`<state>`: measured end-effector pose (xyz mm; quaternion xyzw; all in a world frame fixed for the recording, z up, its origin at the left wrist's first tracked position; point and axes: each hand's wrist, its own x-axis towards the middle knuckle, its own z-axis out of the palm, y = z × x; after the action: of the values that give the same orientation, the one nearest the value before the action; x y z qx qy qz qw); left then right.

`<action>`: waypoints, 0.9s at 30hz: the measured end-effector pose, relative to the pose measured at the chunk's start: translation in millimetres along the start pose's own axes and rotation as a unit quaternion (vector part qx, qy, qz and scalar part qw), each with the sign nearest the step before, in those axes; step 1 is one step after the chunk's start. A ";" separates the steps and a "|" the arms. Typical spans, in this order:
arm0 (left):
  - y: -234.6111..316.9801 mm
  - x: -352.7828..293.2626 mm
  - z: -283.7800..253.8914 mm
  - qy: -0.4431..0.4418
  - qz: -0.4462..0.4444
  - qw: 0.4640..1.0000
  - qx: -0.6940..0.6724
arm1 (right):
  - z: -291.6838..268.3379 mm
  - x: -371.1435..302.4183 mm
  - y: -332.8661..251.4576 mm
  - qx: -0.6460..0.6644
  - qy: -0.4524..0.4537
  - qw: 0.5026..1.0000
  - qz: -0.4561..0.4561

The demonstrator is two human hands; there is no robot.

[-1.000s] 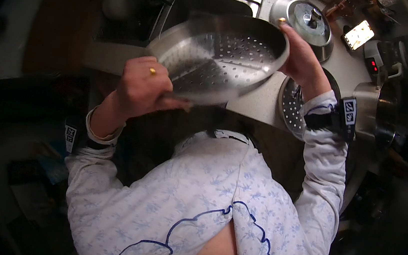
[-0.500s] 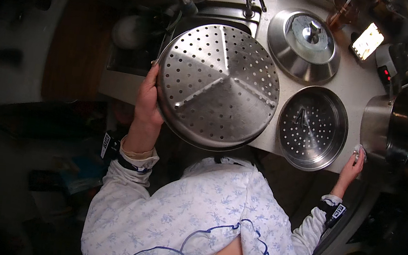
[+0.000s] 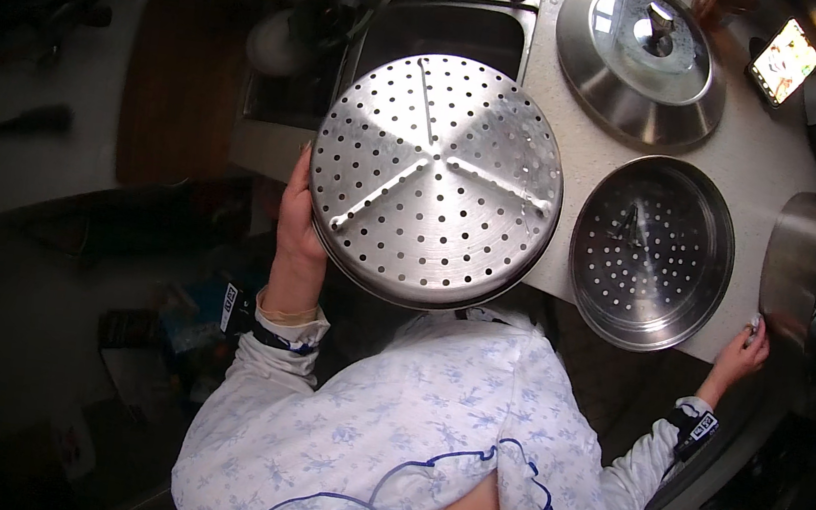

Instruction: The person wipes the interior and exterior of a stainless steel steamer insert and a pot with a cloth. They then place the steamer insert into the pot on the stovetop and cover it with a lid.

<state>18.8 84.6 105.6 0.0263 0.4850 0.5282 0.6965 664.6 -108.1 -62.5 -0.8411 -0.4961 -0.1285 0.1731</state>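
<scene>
My left hand (image 3: 302, 228) grips the side of a round steel steamer basket (image 3: 451, 230), its perforated base with three raised ridges turned up toward me. Water drops glisten on the right part of that base. Most of the left fingers are hidden behind the rim. Over at the counter's right edge, my right hand (image 3: 741, 355) is closed, and what it may hold is too small to make out. A second steamer basket (image 3: 656, 329) sits on the counter between the held one and my right hand, its holed bottom visible inside.
Behind the second basket lies a domed steel lid (image 3: 681, 115) with a glass centre. A sink (image 3: 432, 41) with a faucet is at the back left. A lit phone (image 3: 784, 61) stands at the back right, above a steel pot (image 3: 794, 264) and an appliance with red lights.
The held basket has tilted so its base faces me more squarely. My right hand remains by the counter edge; the white scrap seen at its fingers earlier is hardly visible. The whole view has shifted slightly.
</scene>
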 end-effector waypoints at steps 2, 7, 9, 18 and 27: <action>0.2 0.0 -3.1 -0.044 -0.010 0.999 -0.017 | 2.1 -0.9 5.7 -0.033 -0.002 0.999 0.001; -1.5 -3.3 -2.7 -0.068 0.014 0.997 -0.039 | 6.7 -1.1 15.1 0.069 -0.041 0.990 0.117; -0.8 -3.6 -4.3 -0.064 0.032 0.997 -0.025 | 5.8 -0.1 15.3 0.036 -0.045 0.993 0.107; 4.0 3.0 -24.4 -0.090 0.045 0.994 -0.045 | 8.7 -3.7 23.2 -0.014 -0.085 0.983 0.159; 4.9 -2.6 -30.0 -0.127 0.016 0.987 -0.100 | -95.4 55.7 -148.5 0.437 -0.080 0.885 0.139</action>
<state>-5.7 70.4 94.1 0.0311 0.3369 0.5776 0.7429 556.2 -37.6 69.9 -0.7479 -0.3921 0.1949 0.4988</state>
